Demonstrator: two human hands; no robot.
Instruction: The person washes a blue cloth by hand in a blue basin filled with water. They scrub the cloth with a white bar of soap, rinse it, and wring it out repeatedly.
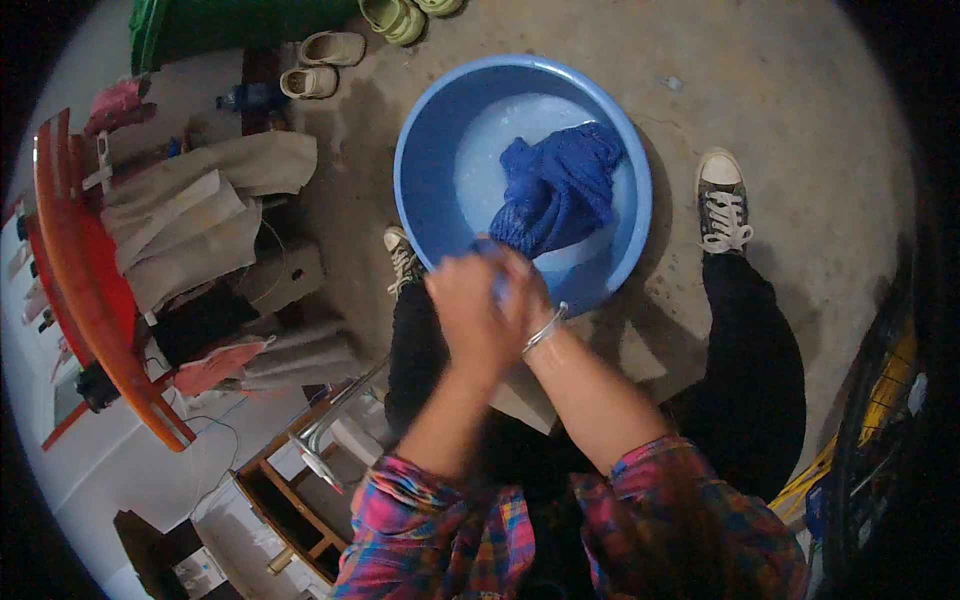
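Observation:
A round blue plastic basin stands on the floor between my feet, with pale, cloudy water in it. A wet dark-blue knitted cloth lies bunched in the water, towards the basin's right side. Over the near rim, my left hand and my right hand press together around a gathered end of this cloth. A bit of blue shows between the fingers. Both hands are slightly blurred. A silver bangle circles my right wrist.
Pale clogs and green clogs sit beyond the basin at the left. A red table with an orange edge, grey cloths and a wooden drawer unit stand left. At the right is a wheel.

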